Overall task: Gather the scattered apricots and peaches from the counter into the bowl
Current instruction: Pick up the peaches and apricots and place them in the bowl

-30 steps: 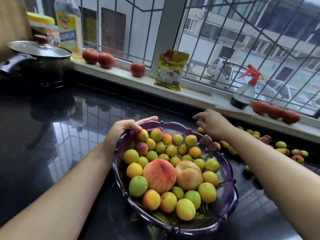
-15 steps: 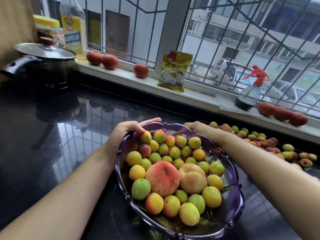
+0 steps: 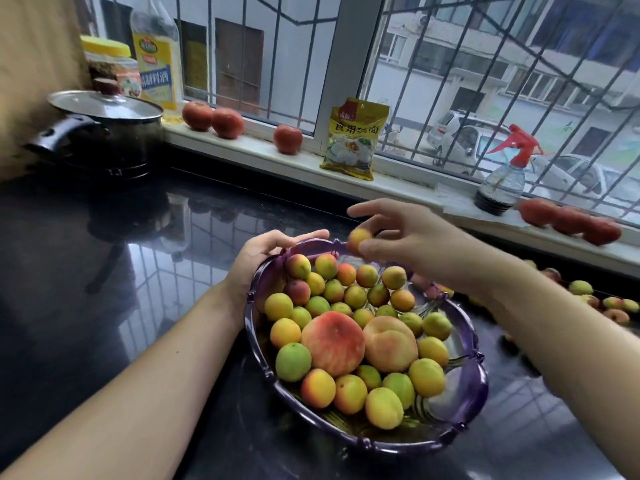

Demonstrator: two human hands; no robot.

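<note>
A purple glass bowl (image 3: 464, 386) stands on the black counter, holding several yellow, green and orange apricots and two large peaches (image 3: 333, 342). My left hand (image 3: 263, 251) grips the bowl's far left rim. Just above the far rim, my right hand (image 3: 405, 237) pinches one orange apricot (image 3: 358, 239) between thumb and fingers, with the forefinger stretched out. More loose apricots (image 3: 613, 304) lie on the counter to the right, partly hidden behind my right forearm.
A lidded black pot (image 3: 100, 133) stands at the back left. On the window sill are a yellow bottle (image 3: 156, 53), several red tomatoes (image 3: 227, 123), a yellow packet (image 3: 353, 140) and a spray bottle (image 3: 502, 178). Glossy black counter (image 3: 138, 271) spreads left of the bowl.
My right hand came back from the fruit on the right and rose over the bowl's far rim, now pinching an apricot. My left hand stayed on the rim.
</note>
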